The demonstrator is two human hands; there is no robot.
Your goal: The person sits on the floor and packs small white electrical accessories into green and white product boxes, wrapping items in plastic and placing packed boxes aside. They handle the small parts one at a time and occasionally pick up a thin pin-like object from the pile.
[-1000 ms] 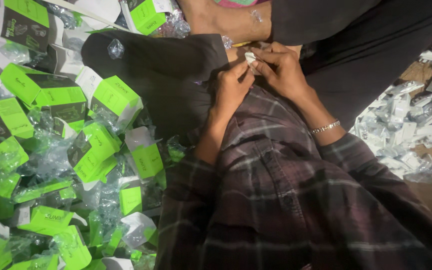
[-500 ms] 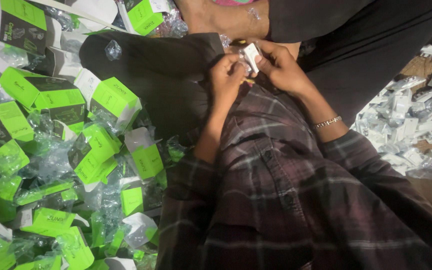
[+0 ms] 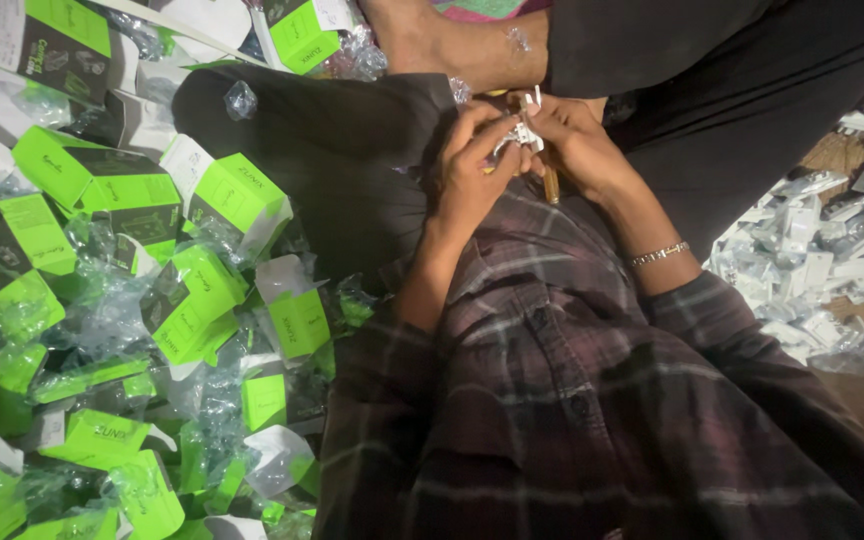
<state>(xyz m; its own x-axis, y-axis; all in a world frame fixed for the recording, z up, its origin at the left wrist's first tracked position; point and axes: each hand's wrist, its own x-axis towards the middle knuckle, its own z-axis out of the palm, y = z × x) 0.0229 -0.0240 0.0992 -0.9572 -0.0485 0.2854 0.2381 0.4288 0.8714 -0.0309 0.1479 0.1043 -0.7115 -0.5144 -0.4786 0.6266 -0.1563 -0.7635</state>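
Head view looks straight down on a person in a dark plaid shirt (image 3: 572, 420) whose two hands meet at about twelve o'clock in the frame, over a dark-trousered lap. The left hand (image 3: 467, 175) and the right hand (image 3: 582, 150) close from either side on a small white plastic part (image 3: 522, 135), which sits between their fingertips; the left fingers (image 3: 487, 125) curl over it from nine o'clock, the right fingers pinch it from three o'clock, so both hands are grasping it and neither is nearer than the other. The part's long axis seems to run roughly from seven to one o'clock, though it is small and half covered, so its exact shape cannot be told. Just below it, at six o'clock from the part, a slim yellowish stick-like piece (image 3: 550, 185) hangs down under the right hand; whether it joins the part is unclear. A metal bracelet (image 3: 659, 254) circles the right wrist. At nine o'clock a heap of green and white cardboard boxes (image 3: 102, 180) lies among crumpled clear plastic wrap (image 3: 102, 320); some boxes gape open, their contents not visible. At three o'clock a pile of loose white parts (image 3: 832, 250) lies on the floor. Another person's bare leg (image 3: 452, 45) crosses at twelve o'clock
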